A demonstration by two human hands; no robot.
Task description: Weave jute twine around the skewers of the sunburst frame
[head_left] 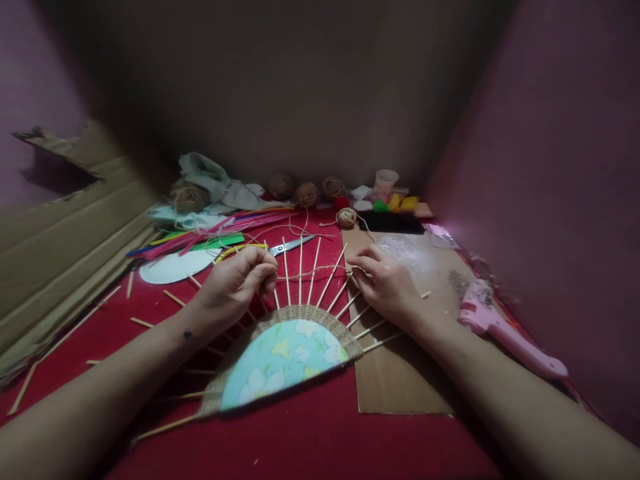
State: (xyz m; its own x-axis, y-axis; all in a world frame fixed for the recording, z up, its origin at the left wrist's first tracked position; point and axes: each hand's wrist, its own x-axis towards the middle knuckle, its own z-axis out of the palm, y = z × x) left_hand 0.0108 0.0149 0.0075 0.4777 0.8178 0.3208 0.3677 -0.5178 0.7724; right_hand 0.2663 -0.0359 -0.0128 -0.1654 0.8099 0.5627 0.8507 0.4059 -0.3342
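Both hands, the left hand [235,283] and right hand [385,283], pinch thin jute twine [310,272] with curled fingers; keep it taut, packed just above the round flowered disc's woven rim [305,315], between the wooden sticks [301,267].

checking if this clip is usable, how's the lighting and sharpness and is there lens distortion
Head view: dim overall, the back wall nearly black; the light falls on the left hand, right hand and woven disc, which read fairly sharp; the yarn balls behind look soft; wide-angle bending stretches the forearms and cardboard at the edges.
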